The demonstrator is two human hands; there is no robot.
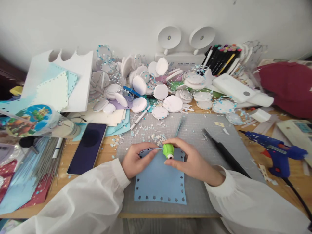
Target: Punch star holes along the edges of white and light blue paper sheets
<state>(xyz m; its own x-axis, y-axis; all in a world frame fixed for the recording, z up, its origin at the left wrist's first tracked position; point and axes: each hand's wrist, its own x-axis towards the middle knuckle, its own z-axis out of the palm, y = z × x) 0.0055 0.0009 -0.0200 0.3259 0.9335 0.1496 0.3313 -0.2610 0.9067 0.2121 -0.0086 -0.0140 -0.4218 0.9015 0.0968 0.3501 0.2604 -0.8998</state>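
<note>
A blue sheet of paper (159,178) with small flower-shaped holes along its edges lies on the grey cutting mat (195,195). My left hand (140,159) pinches its far edge between thumb and fingers. Closed around a small green craft punch (168,150), my right hand (187,159) has it at the far edge of the sheet, close to my left fingertips. The punch hides the bit of paper at its mouth. Small punched bits (157,138) in white and blue are scattered just beyond my hands.
Many white paper discs (161,92) are heaped at the back. Right of the mat are a black-handled tool (226,154) and a blue glue gun (278,151) with its cord. A phone (87,148), a bundle of thin wires (46,156) and a plastic cup (36,120) stand or lie left.
</note>
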